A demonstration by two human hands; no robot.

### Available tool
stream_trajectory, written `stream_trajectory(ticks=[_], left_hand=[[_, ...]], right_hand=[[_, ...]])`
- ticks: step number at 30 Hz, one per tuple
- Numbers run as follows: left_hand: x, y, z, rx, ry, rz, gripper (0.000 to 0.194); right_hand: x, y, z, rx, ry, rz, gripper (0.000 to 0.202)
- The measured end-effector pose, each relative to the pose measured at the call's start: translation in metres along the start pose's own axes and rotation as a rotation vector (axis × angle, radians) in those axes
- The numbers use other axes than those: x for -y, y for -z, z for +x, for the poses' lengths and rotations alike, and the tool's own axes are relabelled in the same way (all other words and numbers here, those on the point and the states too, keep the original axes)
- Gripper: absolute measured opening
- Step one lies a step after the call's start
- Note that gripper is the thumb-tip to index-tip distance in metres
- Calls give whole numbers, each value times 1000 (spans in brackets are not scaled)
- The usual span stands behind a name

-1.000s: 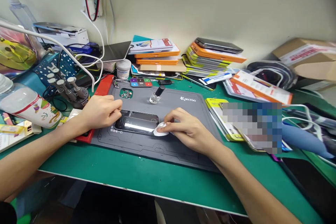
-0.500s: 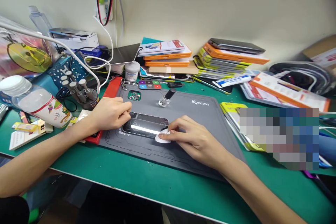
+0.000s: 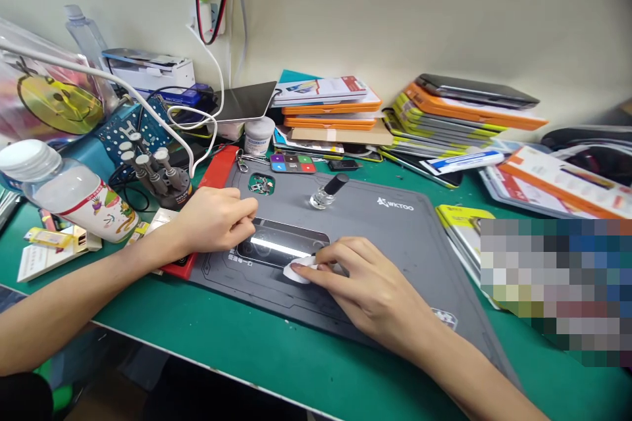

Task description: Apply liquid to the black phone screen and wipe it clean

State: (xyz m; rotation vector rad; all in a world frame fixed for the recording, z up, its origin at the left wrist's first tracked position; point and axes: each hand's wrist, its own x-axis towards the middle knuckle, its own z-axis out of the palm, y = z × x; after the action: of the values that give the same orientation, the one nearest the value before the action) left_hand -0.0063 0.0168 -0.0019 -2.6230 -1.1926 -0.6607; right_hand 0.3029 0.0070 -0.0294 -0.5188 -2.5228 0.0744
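Note:
A dark, glossy phone (image 3: 276, 241) lies flat on the grey work mat (image 3: 395, 263), its face reflecting light. My left hand (image 3: 217, 220) is closed at the phone's left end, fingers curled against it; the fingertips are partly hidden. Between thumb and fingers, my right hand (image 3: 370, 289) pinches a white wipe (image 3: 299, 271), pressed to the phone's near edge toward its right end. Beyond the phone, a small clear glass bottle with a black cap (image 3: 323, 196) stands on the mat. Small metal parts (image 3: 261, 185) sit in a recess of the mat.
Stacks of orange and yellow boxes (image 3: 330, 112) line the wall. A large plastic bottle (image 3: 83, 194) and a screwdriver holder (image 3: 170, 187) stand at the left. Red strip (image 3: 217, 168) borders the mat's left side. Yellow packets (image 3: 459, 223) lie right.
My right hand has slid the wipe left along the phone's near edge. My left hand stays at the phone's left end. The whole view has shifted slightly.

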Motion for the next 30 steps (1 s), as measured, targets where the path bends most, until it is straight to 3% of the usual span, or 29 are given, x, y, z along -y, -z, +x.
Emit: stream_trajectory(ticks=[9,18,26,30], left_hand=[[2,2,3,-1,-35,10,25],[2,0,3,-4,-34,19,24],[2,0,3,-6,-40,14,25],[1,-1,4,-5,-32,8,25]], right_hand=[[-19,22,-9,41,6,-34,32],[-13,14,-8,33,46,-2,31],[-34,24,-18,21,-77,229,34],[-38,21,-18,20,-138,230,36]])
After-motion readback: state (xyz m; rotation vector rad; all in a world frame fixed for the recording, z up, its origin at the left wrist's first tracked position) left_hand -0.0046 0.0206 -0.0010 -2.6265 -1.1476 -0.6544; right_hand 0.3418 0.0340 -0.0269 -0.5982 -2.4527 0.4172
